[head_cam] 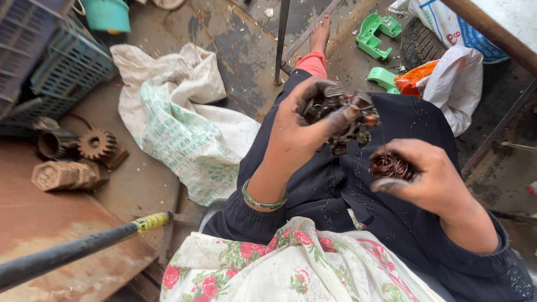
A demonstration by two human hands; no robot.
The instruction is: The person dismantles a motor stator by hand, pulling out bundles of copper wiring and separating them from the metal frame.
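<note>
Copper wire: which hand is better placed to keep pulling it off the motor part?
Right, probably. The right hand already grips the copper wire bundle, with strands running up to the motor part. The left hand is wrapped around that part, steadying it.

Motor part [341,120] in left hand [296,134]; wire coil [391,166] in right hand [428,179].

Stained concrete floor [235,50], daylight
</note>
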